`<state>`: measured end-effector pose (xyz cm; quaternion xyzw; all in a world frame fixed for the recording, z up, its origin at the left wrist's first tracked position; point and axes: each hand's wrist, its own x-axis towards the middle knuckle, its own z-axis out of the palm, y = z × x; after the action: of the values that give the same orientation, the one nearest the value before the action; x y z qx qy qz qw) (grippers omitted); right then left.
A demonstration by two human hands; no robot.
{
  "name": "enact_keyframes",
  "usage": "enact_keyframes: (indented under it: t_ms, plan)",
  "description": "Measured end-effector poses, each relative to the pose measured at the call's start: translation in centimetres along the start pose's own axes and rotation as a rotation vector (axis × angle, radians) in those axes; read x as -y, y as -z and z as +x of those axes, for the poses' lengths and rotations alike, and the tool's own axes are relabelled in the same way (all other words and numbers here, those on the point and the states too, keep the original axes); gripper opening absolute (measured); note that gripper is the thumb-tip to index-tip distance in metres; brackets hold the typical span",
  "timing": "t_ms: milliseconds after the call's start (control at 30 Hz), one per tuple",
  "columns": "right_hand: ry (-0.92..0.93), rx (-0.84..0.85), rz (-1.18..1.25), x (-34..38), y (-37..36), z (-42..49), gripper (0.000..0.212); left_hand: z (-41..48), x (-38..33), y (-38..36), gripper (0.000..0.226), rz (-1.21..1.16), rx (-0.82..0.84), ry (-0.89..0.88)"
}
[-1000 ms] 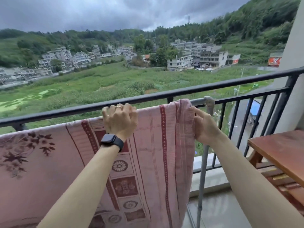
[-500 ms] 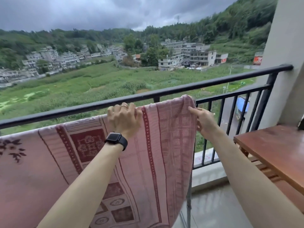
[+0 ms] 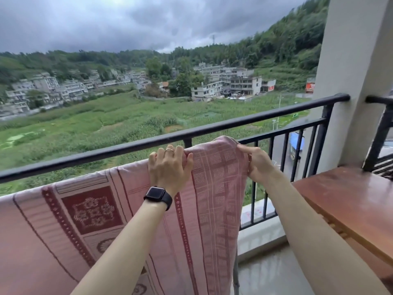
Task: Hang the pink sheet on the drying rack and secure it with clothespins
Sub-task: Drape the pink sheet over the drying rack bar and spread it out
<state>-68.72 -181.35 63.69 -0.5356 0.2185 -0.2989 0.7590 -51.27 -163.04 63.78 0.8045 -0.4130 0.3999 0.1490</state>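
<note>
**Pulling the sheet's end over the rack corner**

Head view: the pink sheet (image 3: pixel 214 209) hangs over the top bar of the drying rack (image 3: pixel 235 273), just inside the black balcony railing (image 3: pixel 223 126). A second ago the rack's grey corner joint stood bare to the right of the cloth. Now the checked border covers it, and only a stretch of the rack's leg shows below the hem. Both hands have stayed on the top edge. The left hand (image 3: pixel 170 165) has its fingers curled over the fold, gripping the cloth. The right hand (image 3: pixel 258 165) pinches the side edge at the corner, just beside the left. The left wrist carries a black smartwatch (image 3: pixel 158 195), and a ring (image 3: pixel 169 150) sits on one finger.

A reddish wooden tabletop (image 3: pixel 350 199) stands at the right, close under the right forearm. A pale pillar (image 3: pixel 350 71), now more in view, blocks the railing's far end. Through the bars a blue vehicle (image 3: pixel 296 145) shows on the road below.

A red sign (image 3: pixel 310 87) stands by the far buildings. Its writing is too small to read.
</note>
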Motion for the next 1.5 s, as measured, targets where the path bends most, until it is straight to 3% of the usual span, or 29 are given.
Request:
enact_keyframes:
  t_ms: [100,167,333,467,533,600,733,867,967,1200,1367,1500]
  plan:
    - [-0.191,0.202,-0.111,-0.2,0.4,-0.4,0.048,0.1,-0.1,0.4,0.039,0.011,0.022,0.009]
    - [-0.156,0.243,-0.182,0.8,0.0,-0.2,0.048,0.6,-0.6,0.9,0.039,0.014,0.048,0.025]
    - [0.175,-0.03,-0.255,3.3,-1.3,0.9,0.021,2.8,-3.8,1.2,0.045,0.014,0.076,-0.113]
    - [0.261,-0.151,-0.018,2.6,-0.1,2.2,0.02,3.4,-3.4,-0.7,0.046,0.007,0.022,-0.193]
    - [0.199,-0.094,0.114,1.1,0.4,2.2,0.027,2.9,-2.5,-1.7,0.045,0.036,-0.063,-0.25]
    - [0.09,-0.011,0.157,-0.4,0.1,1.5,0.02,2.7,-2.1,-2.1,0.046,0.041,-0.111,-0.26]
    - [0.093,0.137,0.032,-1.3,-0.2,1.2,0.035,2.6,-2.7,-1.9,0.042,-0.019,-0.078,-0.24]
    - [0.19,-0.128,-0.109,0.0,0.7,2.8,0.017,2.7,-3.4,-1.4,0.044,-0.055,-0.024,-0.184]
    - [0.339,-0.236,-0.182,0.0,0.9,3.5,0.019,2.6,-3.2,-1.3,0.044,-0.048,-0.019,-0.187]
    - [0.258,-0.067,-0.136,-3.8,3.0,2.3,0.014,3.3,-5.4,-0.1,0.058,-0.004,0.091,-0.015]
    - [0.182,0.113,-0.304,-3.6,5.6,2.5,0.052,5.0,-10.7,0.5,0.049,-0.154,0.196,-0.017]
    - [0.262,0.115,-0.328,-2.2,6.7,3.0,0.03,7.2,-13.5,0.1,0.036,-0.192,0.322,-0.041]
